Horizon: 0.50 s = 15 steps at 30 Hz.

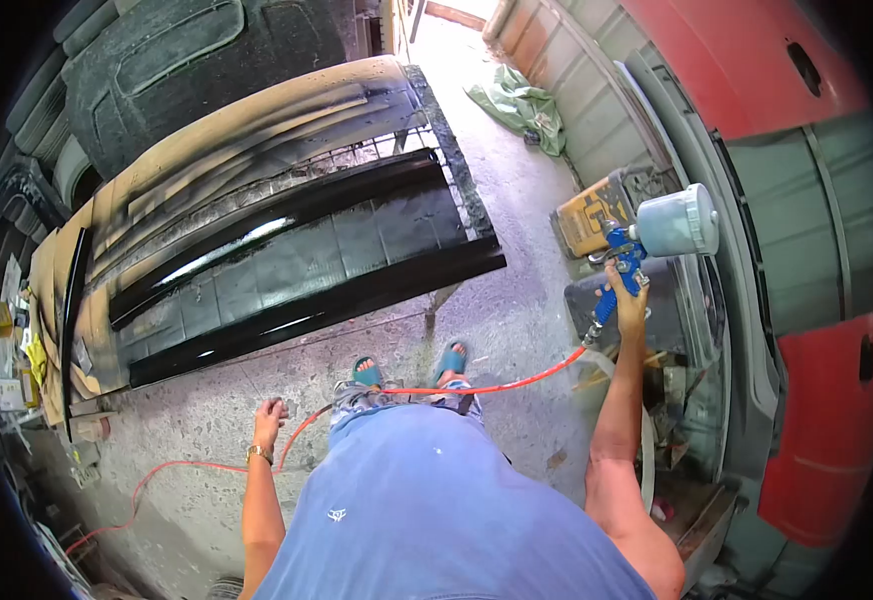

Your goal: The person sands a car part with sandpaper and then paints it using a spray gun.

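My right hand point(629, 292) is wrapped round the grip of a blue spray gun point(619, 262), held out to the right. A pale paint cup point(679, 222) is fixed to the gun and lies tilted sideways. From the bottom of its handle a red-orange air hose point(517, 383) runs across my waist and down to the floor at left. My left hand point(270, 420) hangs beside my body, fingers loosely bent, with nothing seen in it. Ahead lie two long glossy black panels point(327, 318) on a bench, with dark sheeting point(297, 262) between them.
Paint-marked cardboard point(247, 110) covers the bench's far side. Red vehicle panels point(827, 430) stand along the right wall. A yellow-and-black case point(589, 220) sits behind the gun. Green sheeting point(522, 105) lies on the floor further back. The hose crosses close to my feet.
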Each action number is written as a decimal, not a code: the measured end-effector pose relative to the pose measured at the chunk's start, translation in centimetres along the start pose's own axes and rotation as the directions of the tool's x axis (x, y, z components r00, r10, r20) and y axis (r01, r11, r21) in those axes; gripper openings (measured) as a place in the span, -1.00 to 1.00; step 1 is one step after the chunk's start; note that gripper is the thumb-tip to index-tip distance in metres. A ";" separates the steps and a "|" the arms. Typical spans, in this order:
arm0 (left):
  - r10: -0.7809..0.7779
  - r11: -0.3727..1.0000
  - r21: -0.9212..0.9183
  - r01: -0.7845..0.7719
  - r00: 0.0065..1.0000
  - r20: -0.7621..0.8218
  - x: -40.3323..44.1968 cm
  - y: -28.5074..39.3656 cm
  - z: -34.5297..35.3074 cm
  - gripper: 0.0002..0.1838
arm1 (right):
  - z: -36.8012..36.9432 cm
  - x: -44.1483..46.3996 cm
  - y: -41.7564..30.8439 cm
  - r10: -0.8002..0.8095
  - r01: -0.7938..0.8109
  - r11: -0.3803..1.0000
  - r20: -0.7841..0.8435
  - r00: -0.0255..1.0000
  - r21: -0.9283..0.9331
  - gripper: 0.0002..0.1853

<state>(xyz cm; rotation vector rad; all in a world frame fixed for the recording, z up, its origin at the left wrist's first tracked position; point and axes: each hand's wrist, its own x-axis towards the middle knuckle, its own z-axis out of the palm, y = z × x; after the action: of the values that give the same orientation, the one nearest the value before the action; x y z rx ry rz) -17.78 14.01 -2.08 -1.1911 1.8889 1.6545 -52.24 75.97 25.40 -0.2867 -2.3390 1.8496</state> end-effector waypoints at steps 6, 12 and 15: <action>0.067 0.990 -0.107 -0.091 0.975 -0.211 -2.8 4.8 8.1 -0.61 | 2.7 13.8 6.3 0.080 -0.085 0.996 0.225 0.971 0.015 -0.75; -0.213 0.961 -0.247 0.128 0.910 -0.357 -12.2 -1.0 21.7 -0.78 | 8.6 23.1 11.9 0.017 -0.082 0.992 0.556 0.831 0.093 -0.83; -0.364 0.920 -0.234 0.315 0.907 -0.212 -17.2 -3.0 29.1 -0.73 | 12.5 25.5 14.7 -0.002 -0.117 0.983 0.652 0.758 0.139 -0.78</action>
<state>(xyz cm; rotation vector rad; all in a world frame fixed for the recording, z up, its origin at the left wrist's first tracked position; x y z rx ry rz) -12.81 47.41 1.44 -1.7743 1.5540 1.5770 -78.98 73.55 8.12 0.3895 -2.5451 2.4733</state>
